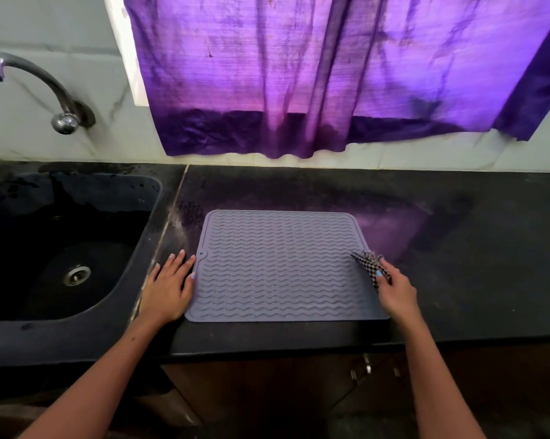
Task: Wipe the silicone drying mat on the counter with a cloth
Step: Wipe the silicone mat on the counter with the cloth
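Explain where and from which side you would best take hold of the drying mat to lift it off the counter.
Probably the drying mat is best pinched at its far right corner, coming from the right. It lies flat on the counter, so only an edge can be peeled up; the left hand rests at its left edge, and the right hand grips the cloth.

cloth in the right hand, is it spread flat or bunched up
Bunched up: the checked cloth is gathered in the right hand at the drying mat's right edge.
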Motion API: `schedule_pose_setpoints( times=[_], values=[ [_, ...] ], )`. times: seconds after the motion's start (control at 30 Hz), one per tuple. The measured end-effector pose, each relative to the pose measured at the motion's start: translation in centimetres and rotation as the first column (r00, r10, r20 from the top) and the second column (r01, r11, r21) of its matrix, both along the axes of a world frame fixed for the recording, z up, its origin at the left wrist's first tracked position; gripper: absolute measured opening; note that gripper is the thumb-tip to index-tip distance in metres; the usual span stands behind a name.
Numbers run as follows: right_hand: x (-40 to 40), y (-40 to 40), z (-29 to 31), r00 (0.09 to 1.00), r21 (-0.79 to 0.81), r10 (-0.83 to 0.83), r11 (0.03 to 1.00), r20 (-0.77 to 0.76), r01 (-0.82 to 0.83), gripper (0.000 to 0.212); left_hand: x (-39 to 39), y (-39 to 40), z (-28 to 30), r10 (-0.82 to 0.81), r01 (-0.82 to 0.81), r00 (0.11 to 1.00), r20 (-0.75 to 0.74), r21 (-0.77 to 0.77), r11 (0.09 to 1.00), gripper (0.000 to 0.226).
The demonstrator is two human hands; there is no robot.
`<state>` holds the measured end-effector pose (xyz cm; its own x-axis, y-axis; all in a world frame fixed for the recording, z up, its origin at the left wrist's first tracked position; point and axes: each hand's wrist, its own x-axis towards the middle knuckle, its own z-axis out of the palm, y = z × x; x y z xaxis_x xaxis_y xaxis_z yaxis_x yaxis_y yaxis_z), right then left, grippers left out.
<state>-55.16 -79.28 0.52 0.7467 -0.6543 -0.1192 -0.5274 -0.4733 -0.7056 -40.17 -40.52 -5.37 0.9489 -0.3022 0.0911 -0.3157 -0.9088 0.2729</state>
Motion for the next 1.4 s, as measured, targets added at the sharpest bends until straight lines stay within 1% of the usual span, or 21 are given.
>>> schedule_pose_setpoints(
  times=[0.1,0.17,0.27,0.37,0.43,0.5,0.57,0.6,0.63,0.7,0.77,0.83,0.9,0.97,1.0,1.2,1.23,1.3,1.33,1.37,1.4],
  values=[
    [-1.6,2.1,-1.3,0.995,-0.245,0.061,0.966,-0.08,-0.079,0.046,0.1,0.0,-0.1,-0.004,0.004,1.0,0.009,0.008,1.0,0.083],
    [-2.3,3.7,-3.2,0.985,-0.384,0.1,0.911,-0.144,-0.149,0.051,0.2,0.1,-0.2,-0.009,0.009,1.0,0.013,0.005,1.0,0.082],
    [-2.5,4.0,-4.8,0.986,-0.467,0.071,0.874,-0.152,-0.135,0.056,0.3,0.1,-0.5,-0.009,0.009,1.0,0.021,-0.013,1.0,0.081],
    [-2.5,3.7,-3.8,0.97,-0.424,0.113,0.884,-0.217,-0.198,0.056,0.4,0.2,-0.6,-0.005,0.006,0.999,0.036,-0.021,1.0,0.08],
    [-2.1,2.8,-2.1,0.959,-0.298,0.146,0.93,-0.242,-0.217,0.052,0.5,0.2,-0.7,-0.002,0.003,0.999,0.039,-0.016,1.0,0.08],
    [-0.9,0.7,-1.0,0.953,-0.138,0.138,0.974,-0.269,-0.18,0.046,0.5,0.2,-0.7,-0.004,0.004,0.999,0.039,-0.018,1.0,0.08],
    [0.1,-1.1,0.4,0.99,0.166,0.06,0.985,-0.129,-0.038,0.043,0.5,0.1,-0.7,-0.001,0.002,0.999,0.043,-0.028,1.0,0.079],
    [0.6,-1.7,0.8,1.0,0.301,-0.029,0.953,-0.01,0.03,0.045,0.5,0.1,-0.6,0.001,0.001,0.999,0.046,-0.033,0.999,0.079],
    [1.1,-2.0,1.1,0.991,0.376,-0.119,0.923,0.068,0.085,0.043,0.5,0.1,-0.6,0.002,0.0,0.999,0.047,-0.036,0.999,0.079],
    [2.3,-1.4,1.7,0.971,0.293,-0.215,0.94,0.102,0.177,0.042,0.4,0.1,-0.7,0.01,-0.008,0.999,0.051,-0.044,0.999,0.078],
    [3.2,-0.1,1.8,0.97,0.076,-0.203,0.978,0.133,0.194,0.039,0.5,0.2,-0.8,0.015,-0.012,0.998,0.057,-0.055,0.998,0.077],
    [4.0,1.3,0.9,0.993,-0.116,-0.044,0.992,0.114,0.058,0.042,0.5,0.3,-0.7,0.009,-0.006,0.998,0.06,-0.054,0.998,0.077],
    [4.6,2.7,-1.1,0.99,-0.251,0.135,0.958,-0.041,-0.141,0.049,0.6,0.3,-0.6,-0.001,0.004,0.998,0.057,-0.047,0.999,0.077],
    [4.7,3.0,-3.1,0.958,-0.37,0.187,0.892,-0.217,-0.258,0.057,0.5,0.2,-0.6,-0.003,0.006,0.998,0.055,-0.052,0.999,0.077],
    [4.5,3.0,-3.4,0.955,-0.393,0.173,0.882,-0.242,-0.26,0.059,0.4,0.2,-0.5,0.001,0.002,0.999,0.054,-0.058,0.998,0.077],
    [4.8,1.7,-1.5,0.963,-0.298,0.195,0.923,-0.184,-0.244,0.054,0.3,0.1,-0.4,0.015,-0.013,0.999,0.042,-0.049,0.999,0.077],
    [5.1,1.4,-0.7,0.971,-0.243,0.166,0.948,-0.175,-0.205,0.05,0.3,0.1,-0.3,0.014,-0.012,0.999,0.043,-0.048,0.999,0.078],
    [5.7,1.2,1.0,0.995,-0.038,0.035,0.999,-0.094,-0.038,0.041,0.2,0.0,-0.2,0.013,-0.011,0.999,0.043,-0.046,0.999,0.078],
    [5.8,1.3,1.4,0.998,0.051,-0.041,0.998,-0.041,0.043,0.039,0.1,0.0,-0.1,0.009,-0.007,0.999,0.042,-0.044,0.999,0.078],
    [5.9,1.8,1.7,0.995,0.091,-0.101,0.991,0.009,0.099,0.039,0.1,-0.1,0.0,0.005,-0.003,0.999,0.042,-0.043,0.999,0.077],
    [5.9,3.0,1.9,0.993,0.049,-0.105,0.993,0.047,0.103,0.039,0.1,-0.1,0.0,0.006,-0.004,0.999,0.04,-0.044,0.999,0.077]
  ],
)
